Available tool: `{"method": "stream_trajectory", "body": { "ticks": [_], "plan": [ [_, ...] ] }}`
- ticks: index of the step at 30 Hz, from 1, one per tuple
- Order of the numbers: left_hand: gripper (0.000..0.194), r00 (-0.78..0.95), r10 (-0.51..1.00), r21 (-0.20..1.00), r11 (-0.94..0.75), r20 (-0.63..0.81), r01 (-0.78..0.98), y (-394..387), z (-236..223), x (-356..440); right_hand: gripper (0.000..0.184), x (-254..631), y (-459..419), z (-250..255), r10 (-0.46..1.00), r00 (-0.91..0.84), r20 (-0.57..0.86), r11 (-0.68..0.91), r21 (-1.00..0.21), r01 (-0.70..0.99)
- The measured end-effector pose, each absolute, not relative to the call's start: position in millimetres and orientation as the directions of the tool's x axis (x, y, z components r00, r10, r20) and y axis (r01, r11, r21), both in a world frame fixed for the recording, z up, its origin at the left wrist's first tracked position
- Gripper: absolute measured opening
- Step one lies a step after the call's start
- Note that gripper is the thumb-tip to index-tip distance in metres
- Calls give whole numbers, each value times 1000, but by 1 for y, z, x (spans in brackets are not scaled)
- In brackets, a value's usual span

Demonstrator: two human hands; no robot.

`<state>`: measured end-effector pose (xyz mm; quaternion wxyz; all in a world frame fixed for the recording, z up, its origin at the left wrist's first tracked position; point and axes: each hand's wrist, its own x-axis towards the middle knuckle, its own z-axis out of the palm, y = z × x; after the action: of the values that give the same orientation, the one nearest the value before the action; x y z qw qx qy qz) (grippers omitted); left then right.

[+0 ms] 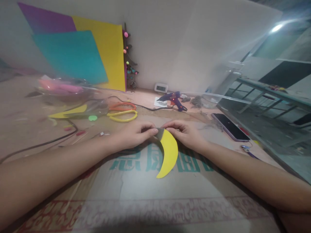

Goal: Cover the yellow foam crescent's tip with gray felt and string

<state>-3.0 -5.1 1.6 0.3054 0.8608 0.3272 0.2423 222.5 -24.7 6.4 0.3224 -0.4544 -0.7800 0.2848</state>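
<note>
A yellow crescent-shaped cutout (171, 152) hangs over the middle of the table, its pointed tip toward me. Its upper end shows a dark grey patch (159, 133). My left hand (139, 133) pinches the grey end between thumb and fingers. From the other side, my right hand (183, 133) has its thumb and fingertips closed on the top edge of the yellow part. Both hands are close together, with a small gap between their fingertips. The cutout looks thin and flat, like foam or card.
A dark blue glue gun (173, 99) with a cable lies behind the hands, near a small white digital clock (161, 87). Orange-yellow-handled scissors (122, 115) and a yellow scrap (69, 112) lie left. A phone (230, 127) rests right. Coloured sheets (70, 55) lean on the wall.
</note>
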Motion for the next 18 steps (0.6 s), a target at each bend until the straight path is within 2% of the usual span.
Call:
{"method": "stream_trajectory", "body": {
  "ticks": [4,10,18],
  "plan": [
    [36,675,710,682,-596,202,423,-5,2,-3,17,221,-26,8,889,-388,243,428,-741,517],
    [34,707,681,665,-619,191,417,-5,2,-4,19,219,-29,10,924,-329,193,348,-780,520],
    [34,752,640,649,-641,158,409,-3,2,-5,17,218,-29,10,911,-342,233,391,-755,527]
  ]
}}
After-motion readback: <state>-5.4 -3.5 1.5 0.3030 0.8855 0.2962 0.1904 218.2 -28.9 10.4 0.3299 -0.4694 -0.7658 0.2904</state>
